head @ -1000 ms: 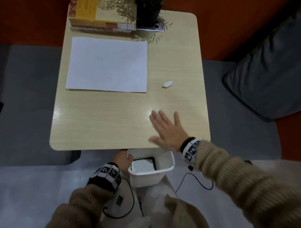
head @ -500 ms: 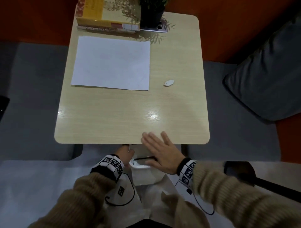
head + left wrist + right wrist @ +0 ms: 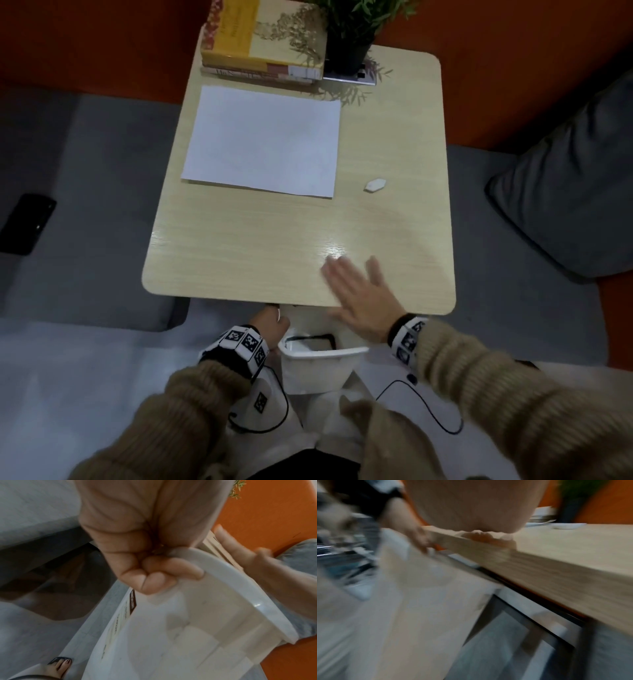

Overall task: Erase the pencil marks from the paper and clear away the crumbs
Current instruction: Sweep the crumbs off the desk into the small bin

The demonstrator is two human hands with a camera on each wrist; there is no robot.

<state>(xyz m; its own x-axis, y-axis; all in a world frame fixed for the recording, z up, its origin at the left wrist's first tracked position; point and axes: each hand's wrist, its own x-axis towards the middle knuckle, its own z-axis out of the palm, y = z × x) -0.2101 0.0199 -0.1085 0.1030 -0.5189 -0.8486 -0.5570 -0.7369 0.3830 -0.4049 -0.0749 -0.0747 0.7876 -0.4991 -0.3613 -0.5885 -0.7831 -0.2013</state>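
White sheet of paper (image 3: 263, 142) looks clean; right hand (image 3: 363, 301), fingers spread flat, sweeps crumbs off the tabletop's (image 3: 239, 253) near edge into the white plastic bin (image 3: 318, 370) gripped by left hand (image 3: 270, 325).

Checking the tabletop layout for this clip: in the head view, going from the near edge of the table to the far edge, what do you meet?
Right hand flat at the near edge → eraser → sheet of paper → stack of books and potted plant at the far edge.
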